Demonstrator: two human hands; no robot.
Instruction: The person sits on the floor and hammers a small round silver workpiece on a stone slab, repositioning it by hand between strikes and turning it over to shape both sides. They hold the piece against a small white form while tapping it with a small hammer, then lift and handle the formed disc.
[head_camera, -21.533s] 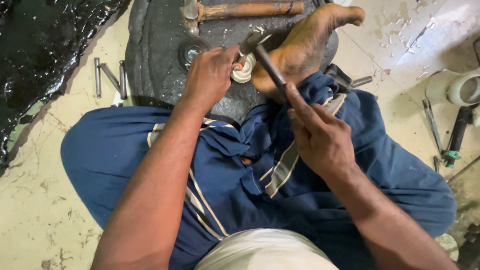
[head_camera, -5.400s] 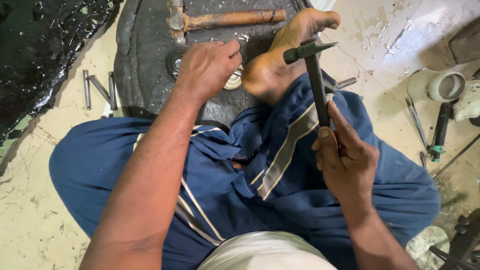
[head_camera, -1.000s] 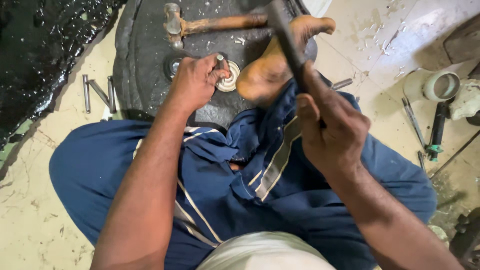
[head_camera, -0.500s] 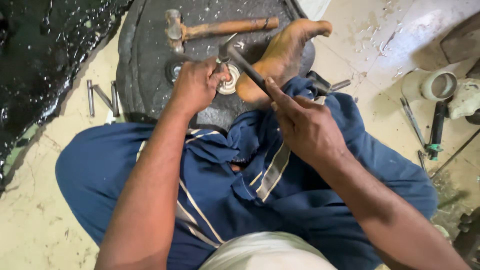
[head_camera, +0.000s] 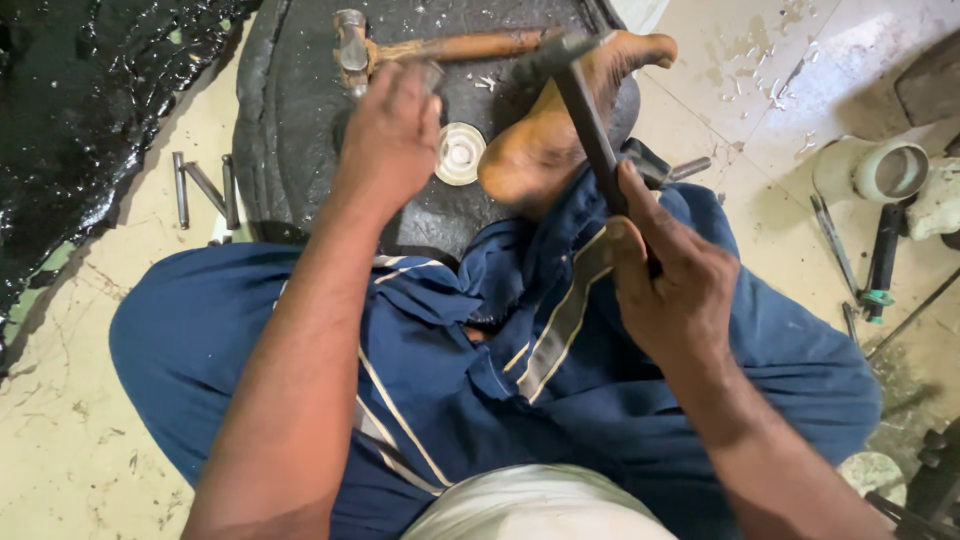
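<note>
Right, the small round metal disc (head_camera: 460, 153) lies flat on the dark stone slab (head_camera: 290, 130), just beside the bare foot (head_camera: 545, 140). Left hand (head_camera: 388, 135) hovers curled just left of it; right hand (head_camera: 672, 280) grips the hammer (head_camera: 580, 100), head raised above the foot. A second hammer (head_camera: 440, 48) lies behind.

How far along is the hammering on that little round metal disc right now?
Done: the pale round disc lies flat on the dark stone slab, with pale chips scattered around it. In hand: the right hand holds a hammer raised above it, while the left hand hovers beside the disc. Left: cannot tell how much shaping remains.
</note>
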